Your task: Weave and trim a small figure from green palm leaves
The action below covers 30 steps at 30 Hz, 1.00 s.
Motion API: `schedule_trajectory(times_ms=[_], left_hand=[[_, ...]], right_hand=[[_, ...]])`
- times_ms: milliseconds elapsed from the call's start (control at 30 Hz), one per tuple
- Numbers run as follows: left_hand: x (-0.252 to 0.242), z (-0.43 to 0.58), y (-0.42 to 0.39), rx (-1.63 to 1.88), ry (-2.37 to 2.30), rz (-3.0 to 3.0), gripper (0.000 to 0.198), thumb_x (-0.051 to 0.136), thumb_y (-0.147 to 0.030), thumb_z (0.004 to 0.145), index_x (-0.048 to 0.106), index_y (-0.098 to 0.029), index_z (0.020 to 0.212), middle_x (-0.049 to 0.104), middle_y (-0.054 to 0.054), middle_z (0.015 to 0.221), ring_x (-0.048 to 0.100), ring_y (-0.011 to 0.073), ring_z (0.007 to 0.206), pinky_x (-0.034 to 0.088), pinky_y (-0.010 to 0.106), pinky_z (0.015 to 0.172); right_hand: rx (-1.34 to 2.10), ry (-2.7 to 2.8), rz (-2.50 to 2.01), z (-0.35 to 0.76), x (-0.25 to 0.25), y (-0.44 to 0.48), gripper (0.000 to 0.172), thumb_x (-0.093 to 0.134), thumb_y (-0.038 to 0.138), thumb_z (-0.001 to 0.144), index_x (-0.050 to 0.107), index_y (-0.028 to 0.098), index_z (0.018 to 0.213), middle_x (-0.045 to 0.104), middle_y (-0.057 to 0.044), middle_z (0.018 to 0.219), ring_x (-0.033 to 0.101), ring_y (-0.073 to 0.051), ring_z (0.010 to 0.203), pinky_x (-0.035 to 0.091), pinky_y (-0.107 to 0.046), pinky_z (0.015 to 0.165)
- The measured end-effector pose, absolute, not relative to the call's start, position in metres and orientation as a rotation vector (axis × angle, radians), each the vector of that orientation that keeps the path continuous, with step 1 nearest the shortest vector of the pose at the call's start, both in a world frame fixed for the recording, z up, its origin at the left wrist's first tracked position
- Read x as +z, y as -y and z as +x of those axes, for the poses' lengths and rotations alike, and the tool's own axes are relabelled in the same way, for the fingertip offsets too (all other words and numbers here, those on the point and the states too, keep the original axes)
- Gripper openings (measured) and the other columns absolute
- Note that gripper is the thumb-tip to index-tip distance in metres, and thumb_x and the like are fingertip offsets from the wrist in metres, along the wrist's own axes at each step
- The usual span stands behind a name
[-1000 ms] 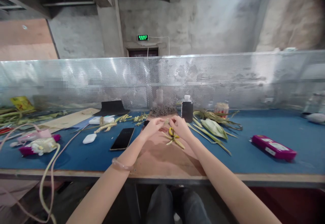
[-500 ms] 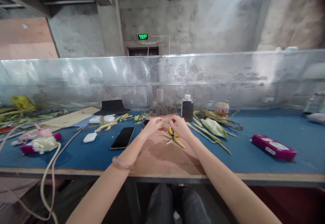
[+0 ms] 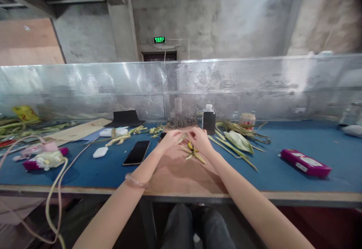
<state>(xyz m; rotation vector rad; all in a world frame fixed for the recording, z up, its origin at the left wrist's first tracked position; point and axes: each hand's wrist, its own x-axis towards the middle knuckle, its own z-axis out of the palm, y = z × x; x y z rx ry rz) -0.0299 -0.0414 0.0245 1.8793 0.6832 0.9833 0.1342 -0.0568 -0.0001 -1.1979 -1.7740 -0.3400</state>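
Note:
My left hand (image 3: 169,139) and my right hand (image 3: 200,139) meet over the brown board (image 3: 181,173) in the middle of the blue table (image 3: 271,166). Both pinch a small pale-green leaf strip (image 3: 183,137) held between them, fingers closed on it. Just below the hands lie yellow-green strip offcuts and a yellow-handled tool (image 3: 193,151). A clear bangle (image 3: 135,181) circles my left wrist.
A black phone (image 3: 137,153) and white earbud case (image 3: 100,152) lie left of the board. A dark bottle (image 3: 209,121), green leaves (image 3: 239,140) and a magenta box (image 3: 304,163) sit to the right. A perforated metal screen (image 3: 254,87) backs the table; cords hang at the left edge.
The hands stay almost in place, only working the strip slightly between the fingertips. Nothing else on the table has moved.

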Motion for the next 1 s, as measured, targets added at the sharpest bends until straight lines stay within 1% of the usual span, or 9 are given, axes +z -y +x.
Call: schedule_trajectory(times_ms=[233,400,533,733,867,933,1000], left_hand=[[0.024,-0.029,0.040,1.040,-0.700,1.843,0.024,0.057,-0.032,0.080,0.063,-0.012,0.091,0.069,0.008,0.079,0.066,0.0169,0.071,0.050,0.027,0.067],[0.021,-0.030,0.034,1.049,-0.720,1.911,0.026,0.056,-0.034,0.080,0.064,-0.013,0.093,0.069,0.008,0.084,0.066,0.0178,0.074,0.050,0.029,0.071],[0.020,-0.031,0.031,1.044,-0.746,1.931,0.028,0.055,-0.035,0.080,0.063,-0.013,0.095,0.069,0.009,0.086,0.066,0.0180,0.076,0.049,0.029,0.071],[0.017,-0.032,0.029,1.073,-0.730,1.949,0.028,0.056,-0.035,0.080,0.063,-0.012,0.095,0.067,0.009,0.089,0.064,0.0166,0.076,0.049,0.028,0.070],[0.016,-0.033,0.026,1.062,-0.714,1.981,0.026,0.054,-0.034,0.081,0.064,-0.013,0.092,0.068,0.008,0.088,0.064,0.0164,0.075,0.048,0.028,0.072],[0.015,-0.033,0.025,1.053,-0.722,2.023,0.026,0.053,-0.033,0.081,0.065,-0.013,0.092,0.068,0.008,0.089,0.064,0.0175,0.077,0.048,0.029,0.073],[0.015,-0.034,0.023,1.056,-0.723,2.052,0.026,0.052,-0.032,0.081,0.066,-0.013,0.093,0.069,0.008,0.090,0.064,0.0186,0.080,0.048,0.030,0.075]], right_hand=[[-0.284,1.750,-1.197,0.132,0.000,0.059,0.021,0.047,0.032,0.087,0.054,0.020,0.071,0.061,0.000,0.070,0.054,-0.017,0.075,0.028,-0.030,0.074],[-0.177,1.716,-1.206,0.131,-0.001,0.057,0.022,0.049,0.034,0.085,0.054,0.020,0.069,0.062,0.000,0.069,0.055,-0.017,0.075,0.029,-0.031,0.074],[-0.077,1.696,-1.195,0.131,0.000,0.056,0.022,0.052,0.037,0.083,0.055,0.020,0.069,0.064,-0.001,0.070,0.056,-0.018,0.076,0.031,-0.030,0.072],[-0.058,1.689,-1.222,0.129,0.003,0.057,0.022,0.055,0.037,0.081,0.057,0.019,0.069,0.064,-0.001,0.070,0.056,-0.019,0.076,0.030,-0.034,0.077],[-0.041,1.692,-1.220,0.131,0.003,0.055,0.022,0.057,0.039,0.079,0.059,0.020,0.069,0.063,-0.001,0.070,0.056,-0.018,0.075,0.031,-0.035,0.077],[-0.024,1.696,-1.204,0.134,0.002,0.052,0.019,0.060,0.038,0.077,0.060,0.020,0.071,0.063,-0.001,0.071,0.056,-0.018,0.076,0.031,-0.034,0.076],[0.002,1.707,-1.165,0.136,0.001,0.050,0.015,0.063,0.035,0.075,0.061,0.021,0.079,0.063,0.000,0.074,0.056,-0.018,0.077,0.032,-0.033,0.076]])
